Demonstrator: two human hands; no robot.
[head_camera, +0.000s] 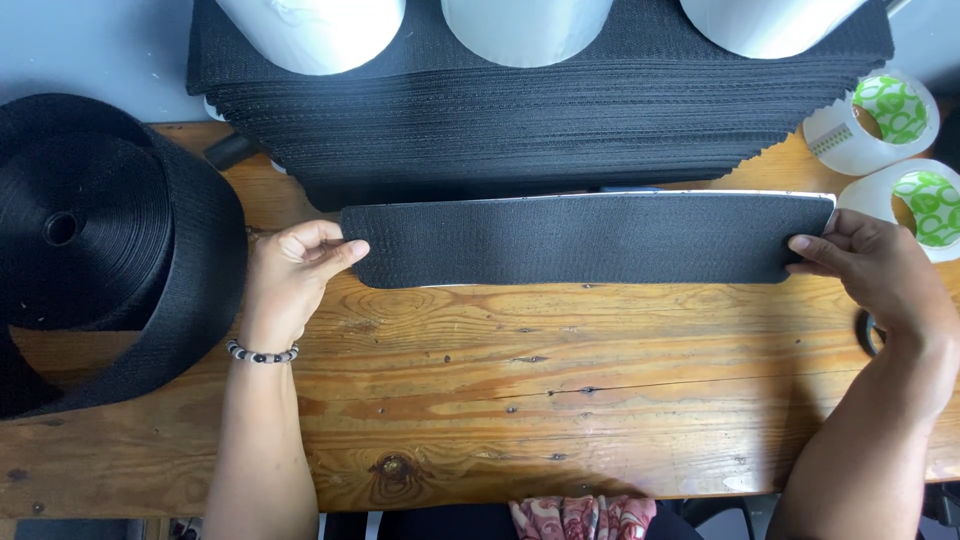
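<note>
On wooden table (560, 400), near far edge: long black strip (585, 238), flat, lengthwise left to right, white backing showing along upper edge. Left hand (292, 268) closed on left end of strip, thumb on top, fingers curled; beaded bracelet (260, 353) at wrist. Right hand (872, 268) pinching right end, thumb on top, fingers beside the rounded corner. Directly behind strip: tall stack of black strips (540, 110), with three white rolls (525, 25) resting on top. At left: large roll of black webbing (90, 240), loose tail curving round its outside. At right, just beyond right hand: two rolls of clear tape (885, 120) with green-patterned cores, touching each other. Small dark object under right wrist, not identifiable.
</note>
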